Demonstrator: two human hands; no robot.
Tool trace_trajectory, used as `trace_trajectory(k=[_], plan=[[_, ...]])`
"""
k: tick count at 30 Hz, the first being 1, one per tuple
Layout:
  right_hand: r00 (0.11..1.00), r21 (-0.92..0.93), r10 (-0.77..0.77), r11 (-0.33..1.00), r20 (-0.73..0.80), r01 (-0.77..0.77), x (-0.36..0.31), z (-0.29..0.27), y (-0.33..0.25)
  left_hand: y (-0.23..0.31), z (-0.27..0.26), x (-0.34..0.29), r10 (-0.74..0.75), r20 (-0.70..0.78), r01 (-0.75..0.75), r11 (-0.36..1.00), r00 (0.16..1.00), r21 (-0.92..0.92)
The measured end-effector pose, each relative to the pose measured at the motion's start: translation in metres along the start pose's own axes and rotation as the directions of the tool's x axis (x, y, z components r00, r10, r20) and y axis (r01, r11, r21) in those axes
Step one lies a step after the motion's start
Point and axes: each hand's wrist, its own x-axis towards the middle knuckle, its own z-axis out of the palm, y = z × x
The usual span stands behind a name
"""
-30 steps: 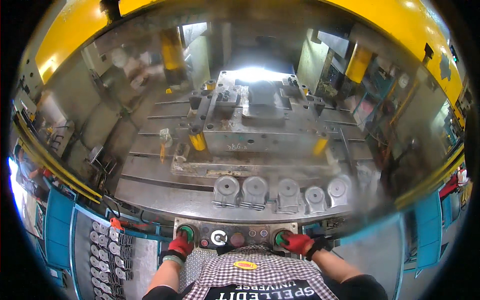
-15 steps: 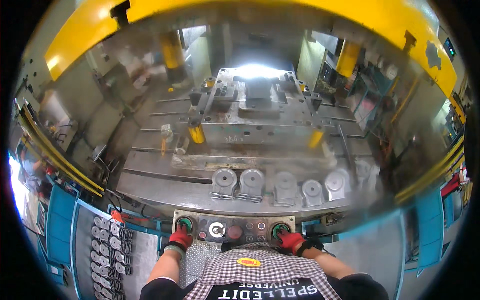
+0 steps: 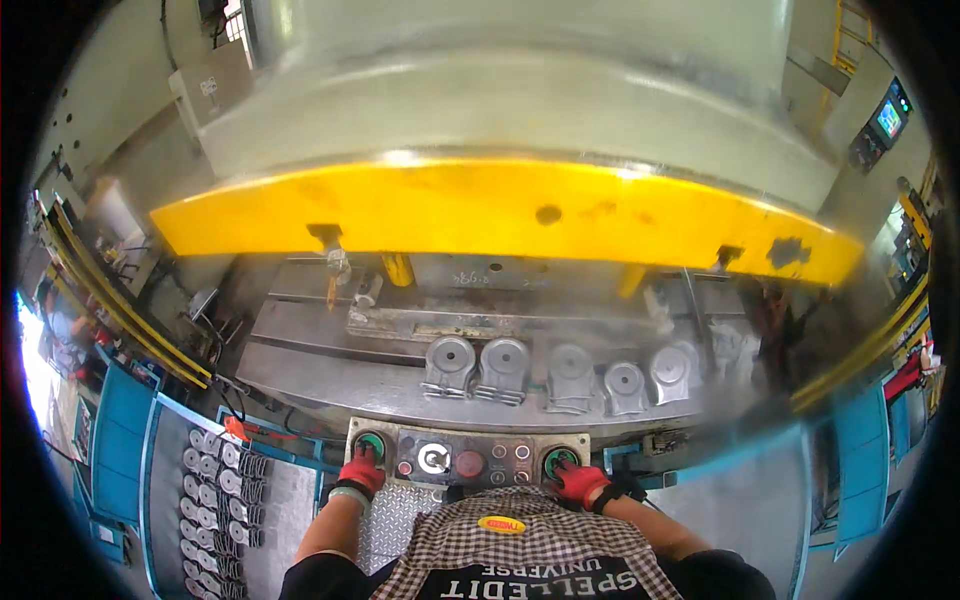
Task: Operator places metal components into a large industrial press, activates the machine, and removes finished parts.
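Note:
My left hand, in a red glove, rests its outstretched fingers on the left green palm button. At the other end of the control panel, my gloved right hand lies with spread fingers on the right green button. Neither hand grips anything. Between them sit a red mushroom button and a white-ringed selector switch. Beyond the panel, the yellow press ram is down over the die, whose upper part it hides.
Stacked grey metal brackets with round holed ends line the front of the press bed. Rows of similar brackets lie on the left side table. A blue-framed table stands at the right. Yellow guard bars flank the left.
The yellow press ram has come down from the top of the view and now covers most of the die. Both my hands have stayed on the green buttons.

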Motion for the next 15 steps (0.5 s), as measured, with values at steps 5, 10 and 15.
trace_trajectory(k=[5,10,15], plan=[[1.000,0.018,0.001,1.000,0.002,-0.001,0.003,0.007,0.004,0.002,-0.007,-0.002,-0.008,0.045,0.010,0.999,0.999,-0.035],[0.999,0.052,0.001,0.999,0.036,-0.003,0.001,-0.011,-0.004,0.021,-0.066,0.014,-0.012,0.293,-0.074,0.958,0.956,0.278],[0.989,0.088,-0.100,0.990,-0.110,0.110,0.007,0.021,0.016,0.134,-0.219,0.066,0.427,-0.233,-0.482,0.822,0.874,-0.303]])
